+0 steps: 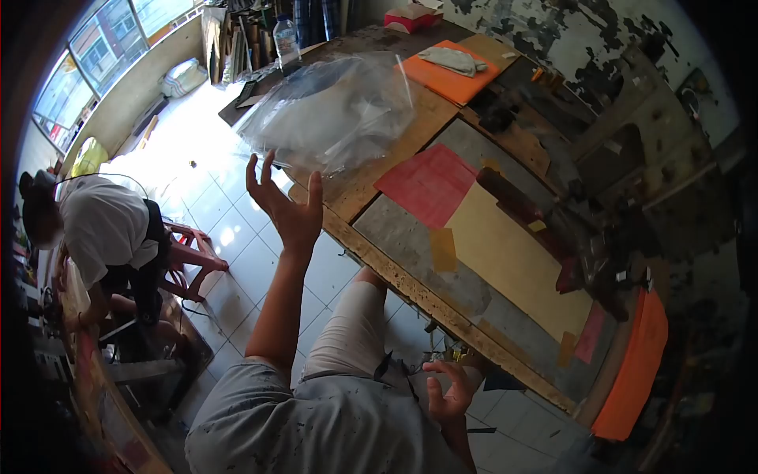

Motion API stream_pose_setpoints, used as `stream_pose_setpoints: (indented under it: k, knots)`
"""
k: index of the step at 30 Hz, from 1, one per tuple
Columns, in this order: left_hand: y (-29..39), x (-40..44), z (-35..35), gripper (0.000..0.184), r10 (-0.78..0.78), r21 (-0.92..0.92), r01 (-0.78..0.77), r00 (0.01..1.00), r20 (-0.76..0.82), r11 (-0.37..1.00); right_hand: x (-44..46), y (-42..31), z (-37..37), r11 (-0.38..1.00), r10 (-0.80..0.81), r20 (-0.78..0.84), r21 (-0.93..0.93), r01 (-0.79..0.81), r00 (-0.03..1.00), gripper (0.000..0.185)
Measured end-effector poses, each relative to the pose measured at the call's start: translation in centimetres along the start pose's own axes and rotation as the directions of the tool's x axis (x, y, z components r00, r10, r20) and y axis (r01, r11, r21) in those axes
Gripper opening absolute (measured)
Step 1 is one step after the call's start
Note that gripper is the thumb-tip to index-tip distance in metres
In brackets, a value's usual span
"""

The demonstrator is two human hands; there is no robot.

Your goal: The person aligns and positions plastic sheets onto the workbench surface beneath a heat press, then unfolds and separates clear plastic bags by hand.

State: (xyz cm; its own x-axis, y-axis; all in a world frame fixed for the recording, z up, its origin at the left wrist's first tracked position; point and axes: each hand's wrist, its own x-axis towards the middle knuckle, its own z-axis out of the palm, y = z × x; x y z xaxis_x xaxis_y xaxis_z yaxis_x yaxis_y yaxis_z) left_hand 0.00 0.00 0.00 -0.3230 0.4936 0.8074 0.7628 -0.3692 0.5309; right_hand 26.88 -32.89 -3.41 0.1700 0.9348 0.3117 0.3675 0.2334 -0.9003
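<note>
My left hand is raised beside the table's near edge, its fingers apart and nothing in it. Just beyond its fingertips lies a crumpled sheet of clear plastic. Low in front of my body is my right hand, fingers spread and holding nothing. On the table a red sheet and a long pale yellow sheet lie on a grey surface, with pieces of tan tape at their edges. A dark metal machine stands over the yellow sheet's right side.
Farther back, a cloth rests on an orange sheet, near a plastic bottle and a red box. Another orange sheet hangs at the right. At the left a person bends beside a red stool.
</note>
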Motion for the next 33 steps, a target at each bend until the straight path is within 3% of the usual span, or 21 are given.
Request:
stream_pose_setpoints:
  k: [2, 3, 5, 6, 9, 11, 13, 16, 19, 20, 23, 25, 28, 31, 33]
  knots:
    - [2.3, 4.9, 1.9, 0.070, 0.172, 0.004, -0.175, 0.968, 0.181, 0.984, 0.1, -0.7, 2.1, 0.999, 0.034, -0.010, -0.007, -0.034, 0.999, 0.035]
    - [4.2, -0.5, 1.1, 0.070, 0.195, -0.050, -0.189, 0.956, 0.220, 0.981, -5.9, 1.6, 0.4, 0.996, 0.036, -0.002, -0.081, -0.036, 0.999, 0.035]
    - [3.7, 0.6, 2.3, 0.070, 0.265, 0.056, -0.301, 0.902, 0.340, 0.952, -8.4, 1.4, 1.7, 0.989, 0.066, -0.037, -0.130, -0.070, 0.997, 0.034]
    - [3.4, 0.8, 2.8, 0.071, 0.234, 0.058, -0.283, 0.877, 0.421, 0.957, -9.8, 1.2, 1.7, 0.988, 0.074, -0.056, -0.133, -0.081, 0.996, 0.034]
    - [2.1, 0.8, 4.6, 0.069, 0.284, 0.096, -0.357, 0.856, 0.432, 0.929, -13.0, 1.1, 0.8, 0.979, 0.112, -0.142, -0.151, -0.133, 0.984, 0.034]
    - [1.4, 1.0, 5.6, 0.071, 0.236, 0.152, -0.367, 0.812, 0.534, 0.918, -14.3, 1.4, 0.3, 0.970, 0.114, -0.208, -0.189, -0.155, 0.971, 0.033]
    - [2.1, 1.0, 5.6, 0.059, 0.231, 0.196, -0.389, 0.808, 0.542, 0.900, -15.5, 1.2, -0.2, 0.961, 0.121, -0.250, -0.215, -0.176, 0.961, 0.031]
    - [2.4, 2.5, 5.5, 0.039, 0.238, 0.091, -0.337, 0.808, 0.539, 0.937, -15.7, 1.0, -0.5, 0.961, 0.110, -0.253, -0.219, -0.167, 0.961, 0.028]
    - [2.5, 5.8, 5.6, 0.023, 0.276, -0.077, -0.269, 0.872, 0.404, 0.960, -15.2, 2.0, -0.1, 0.972, 0.049, -0.249, -0.212, -0.104, 0.967, 0.029]
    - [2.8, 7.1, 5.3, 0.020, 0.221, -0.144, -0.179, 0.901, 0.374, 0.973, -15.0, 2.0, -0.1, 0.974, 0.046, -0.224, -0.205, -0.093, 0.973, 0.029]
    - [5.4, 11.5, 2.0, 0.020, 0.447, -0.223, -0.422, 0.891, 0.075, 0.879, -13.8, 1.9, -0.4, 0.980, 0.015, -0.161, -0.194, -0.046, 0.987, 0.027]
    - [7.8, 13.8, -2.1, 0.020, 0.458, -0.246, -0.441, 0.889, 0.010, 0.863, -13.2, 1.3, -0.5, 0.981, -0.013, -0.137, -0.194, -0.014, 0.990, 0.027]
    - [12.5, 14.1, -10.5, 0.021, 0.480, -0.324, -0.450, 0.877, 0.014, 0.832, -12.5, 0.2, -0.9, 0.989, -0.017, -0.124, -0.149, -0.002, 0.992, 0.026]
    - [14.4, 11.9, -18.3, 0.022, 0.592, -0.252, -0.557, 0.801, 0.086, 0.791, -11.8, -1.8, -1.4, 0.970, -0.173, -0.239, -0.209, 0.124, 0.955, 0.034]
    - [14.0, 10.0, -21.7, 0.021, 0.700, -0.372, -0.624, 0.706, 0.108, 0.687, -11.9, -2.3, -1.7, 0.915, -0.352, -0.346, -0.322, 0.242, 0.870, 0.057]
